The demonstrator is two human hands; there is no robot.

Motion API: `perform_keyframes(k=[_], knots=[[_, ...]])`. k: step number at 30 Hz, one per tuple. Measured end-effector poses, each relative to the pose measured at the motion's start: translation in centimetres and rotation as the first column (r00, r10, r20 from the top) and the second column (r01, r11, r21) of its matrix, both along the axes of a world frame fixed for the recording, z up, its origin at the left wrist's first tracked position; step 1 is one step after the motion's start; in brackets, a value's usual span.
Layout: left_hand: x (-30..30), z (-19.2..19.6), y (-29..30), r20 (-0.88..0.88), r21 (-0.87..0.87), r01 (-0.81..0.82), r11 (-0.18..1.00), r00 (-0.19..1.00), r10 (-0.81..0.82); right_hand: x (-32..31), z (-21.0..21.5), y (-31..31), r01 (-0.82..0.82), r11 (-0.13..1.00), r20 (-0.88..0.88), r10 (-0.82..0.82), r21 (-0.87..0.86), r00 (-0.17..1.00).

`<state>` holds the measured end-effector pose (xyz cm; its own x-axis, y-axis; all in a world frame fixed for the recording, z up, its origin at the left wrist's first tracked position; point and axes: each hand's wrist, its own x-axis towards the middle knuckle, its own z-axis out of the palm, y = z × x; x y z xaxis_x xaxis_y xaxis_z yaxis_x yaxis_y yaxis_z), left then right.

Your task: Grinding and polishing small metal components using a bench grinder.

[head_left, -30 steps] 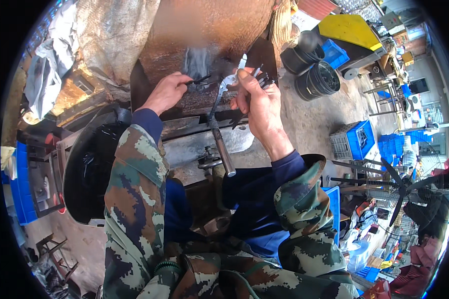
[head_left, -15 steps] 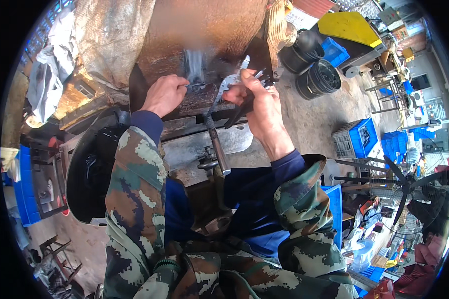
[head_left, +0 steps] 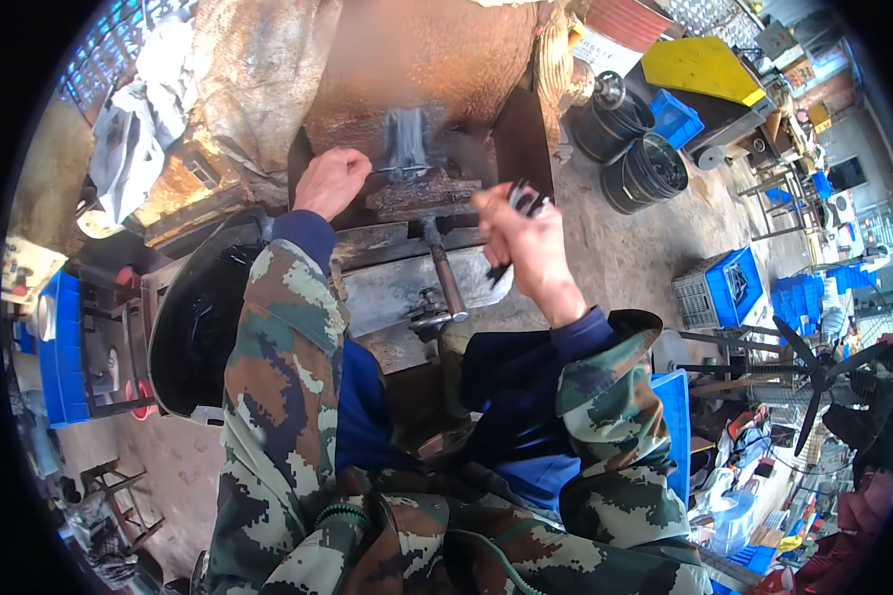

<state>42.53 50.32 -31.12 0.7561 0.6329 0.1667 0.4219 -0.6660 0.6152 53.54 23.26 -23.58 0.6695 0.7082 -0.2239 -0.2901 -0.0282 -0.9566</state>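
Note:
My left hand (head_left: 332, 184) is closed in a pinch on a thin metal piece (head_left: 385, 171). The piece reaches toward a grey spinning wheel (head_left: 405, 137), whose surface is blurred. Below the wheel lies a rough, dirt-caked rest block (head_left: 422, 194), and a metal rod (head_left: 446, 283) runs from it toward me. My right hand (head_left: 531, 238), smeared by motion, is right of the block, closed around several dark metal pieces (head_left: 528, 202). Their exact kind is hidden by the fingers and the blur.
A large black basin (head_left: 193, 327) stands at my left. Black buckets (head_left: 645, 174) and a blue crate (head_left: 677, 119) are on the floor at far right. Nearer stands a blue and white crate (head_left: 716, 288), with a black fan (head_left: 816, 372) beyond. Brown sheeting (head_left: 253, 84) hangs behind the wheel.
My right hand has drawn back from the wheel and block, with the dark pieces still in it. My left hand stays beside the wheel. The whole view has shifted slightly.

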Motion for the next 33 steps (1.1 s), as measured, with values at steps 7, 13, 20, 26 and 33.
perform_keyframes(k=[7,13,20,26,33], knots=[[-2.4,-0.1,1.1,-0.073,-0.099,-0.119,0.988,0.991,0.112,-3.9,-2.2,-2.9,-0.338,0.859,0.791,0.495,-0.384,0.359],[1.2,1.0,-2.1,-0.033,-0.225,-0.16,0.961,0.987,0.157,-2.0,-4.0,-4.6,-0.376,0.865,0.824,0.461,-0.333,0.33],[2.2,0.5,-1.0,0.411,-0.165,-0.384,0.908,0.811,0.417,-3.4,-0.9,2.4,-0.048,0.998,0.568,0.065,-0.045,0.82],[2.5,3.1,-3.3,0.476,-0.311,-0.299,0.902,0.773,0.42,1.7,0.3,10.6,0.083,0.991,0.591,-0.129,0.104,0.797],[3.8,3.9,-4.3,0.518,-0.394,-0.231,0.89,0.744,0.422,7.9,0.8,18.0,0.128,0.988,0.651,-0.151,0.083,0.744]])
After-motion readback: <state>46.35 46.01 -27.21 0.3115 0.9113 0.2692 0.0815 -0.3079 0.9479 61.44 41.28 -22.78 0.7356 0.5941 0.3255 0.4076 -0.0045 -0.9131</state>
